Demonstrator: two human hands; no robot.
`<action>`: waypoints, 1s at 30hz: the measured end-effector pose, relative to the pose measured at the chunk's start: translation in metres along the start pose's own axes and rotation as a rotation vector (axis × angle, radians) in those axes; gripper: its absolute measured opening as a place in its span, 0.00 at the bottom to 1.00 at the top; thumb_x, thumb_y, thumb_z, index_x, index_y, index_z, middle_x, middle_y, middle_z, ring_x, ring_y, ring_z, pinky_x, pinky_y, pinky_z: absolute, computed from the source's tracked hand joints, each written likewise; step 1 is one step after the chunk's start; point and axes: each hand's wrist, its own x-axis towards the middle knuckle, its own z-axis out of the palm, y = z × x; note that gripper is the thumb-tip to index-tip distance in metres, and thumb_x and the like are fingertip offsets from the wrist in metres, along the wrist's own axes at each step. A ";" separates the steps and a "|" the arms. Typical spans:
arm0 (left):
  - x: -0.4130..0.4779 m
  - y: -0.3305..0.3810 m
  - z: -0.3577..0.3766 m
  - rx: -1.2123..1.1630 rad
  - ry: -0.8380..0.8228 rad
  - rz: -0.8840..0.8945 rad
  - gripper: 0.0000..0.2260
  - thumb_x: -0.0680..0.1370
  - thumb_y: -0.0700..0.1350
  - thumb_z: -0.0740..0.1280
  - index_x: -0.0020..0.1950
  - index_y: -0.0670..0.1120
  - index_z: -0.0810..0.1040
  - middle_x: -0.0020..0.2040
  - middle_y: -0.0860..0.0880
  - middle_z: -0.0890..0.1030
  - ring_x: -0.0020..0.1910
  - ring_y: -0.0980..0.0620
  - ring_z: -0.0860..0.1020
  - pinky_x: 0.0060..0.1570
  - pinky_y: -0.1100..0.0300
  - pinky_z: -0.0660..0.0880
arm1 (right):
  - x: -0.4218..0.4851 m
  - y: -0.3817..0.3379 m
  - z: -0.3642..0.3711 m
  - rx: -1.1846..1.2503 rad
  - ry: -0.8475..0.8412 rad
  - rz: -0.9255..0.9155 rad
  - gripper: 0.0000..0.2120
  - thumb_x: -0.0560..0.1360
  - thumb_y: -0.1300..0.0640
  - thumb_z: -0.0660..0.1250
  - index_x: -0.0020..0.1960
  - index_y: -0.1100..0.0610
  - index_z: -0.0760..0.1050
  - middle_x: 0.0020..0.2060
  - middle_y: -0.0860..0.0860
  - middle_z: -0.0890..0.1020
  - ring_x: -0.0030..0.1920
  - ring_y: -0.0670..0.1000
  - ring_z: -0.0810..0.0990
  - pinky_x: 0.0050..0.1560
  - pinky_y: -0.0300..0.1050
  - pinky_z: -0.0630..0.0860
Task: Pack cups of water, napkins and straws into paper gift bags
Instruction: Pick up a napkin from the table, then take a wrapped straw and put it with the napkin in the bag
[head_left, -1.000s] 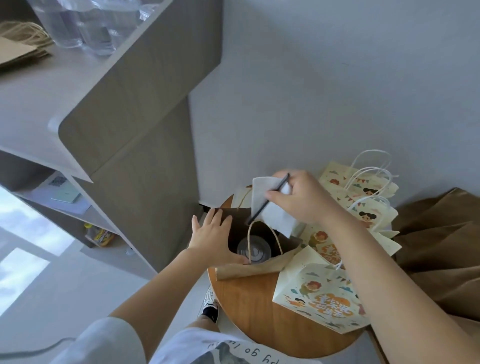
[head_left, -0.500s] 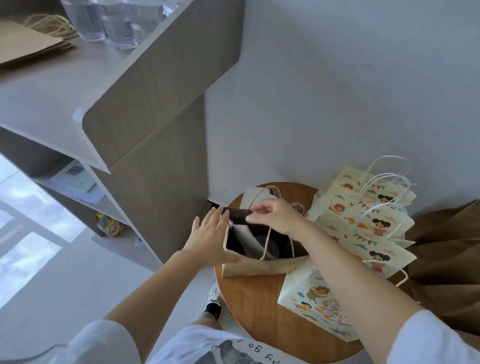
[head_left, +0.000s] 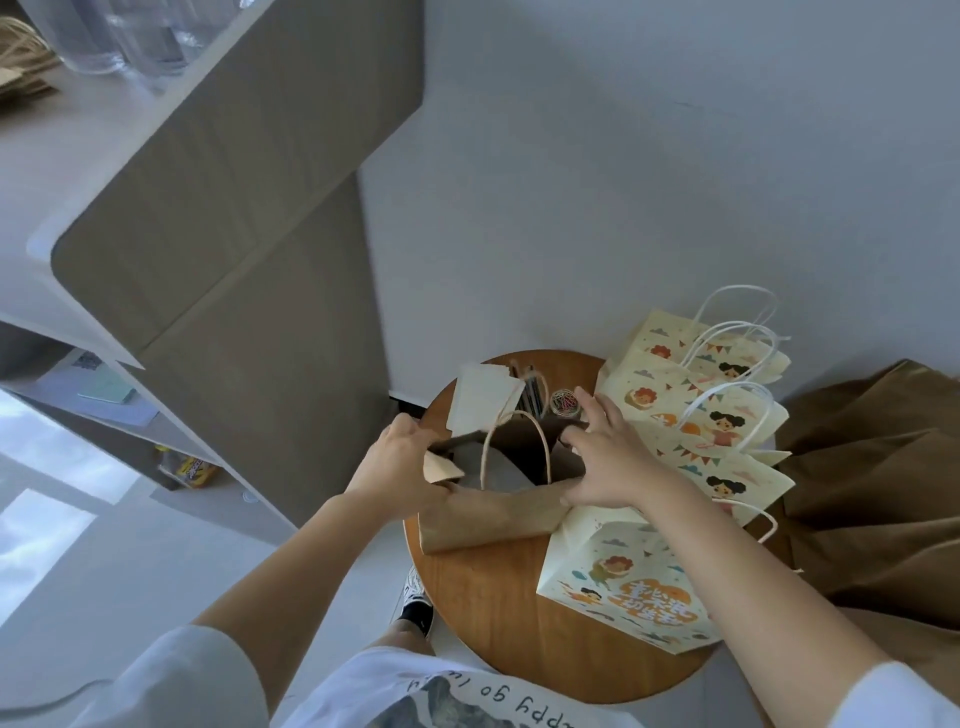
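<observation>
Your left grip (head_left: 400, 460) is pinching the left rim of the brown paper bag (head_left: 493, 519) standing on the round desk (head_left: 498, 613), and your right grip (head_left: 605, 457) is clasping the right rim. Tugging unevenly is risking a tipped bag and spilled water. Half a second ago the right grip was lowering the napkin (head_left: 501, 472), which is now lying inside

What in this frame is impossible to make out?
Head view:
Inside of the brown bag: shadow and its walls hide any cup.
Right hand: pinching or just pressing the rim, unclear.
Clear cups on the shelf: cut off by the top edge.
Straws: too small, beside the napkin stack.
</observation>
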 end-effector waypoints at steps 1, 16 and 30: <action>0.001 0.000 0.000 0.042 0.003 0.011 0.24 0.71 0.53 0.71 0.65 0.51 0.73 0.54 0.53 0.65 0.59 0.52 0.67 0.55 0.62 0.69 | 0.003 0.000 0.000 -0.073 0.035 -0.034 0.22 0.69 0.48 0.70 0.61 0.52 0.70 0.76 0.52 0.39 0.75 0.57 0.37 0.73 0.57 0.50; 0.031 0.014 -0.008 0.244 -0.070 0.042 0.12 0.81 0.50 0.59 0.52 0.49 0.80 0.46 0.51 0.81 0.49 0.49 0.78 0.47 0.60 0.69 | 0.008 0.003 0.007 0.204 0.094 0.046 0.16 0.77 0.58 0.63 0.35 0.51 0.59 0.32 0.49 0.69 0.33 0.49 0.68 0.33 0.43 0.63; 0.123 0.022 -0.025 -0.123 -0.305 0.010 0.10 0.76 0.41 0.61 0.47 0.43 0.83 0.38 0.56 0.79 0.41 0.52 0.78 0.46 0.57 0.75 | 0.087 0.010 -0.017 0.584 -0.070 0.319 0.12 0.76 0.63 0.57 0.33 0.59 0.65 0.32 0.53 0.70 0.35 0.52 0.70 0.32 0.42 0.65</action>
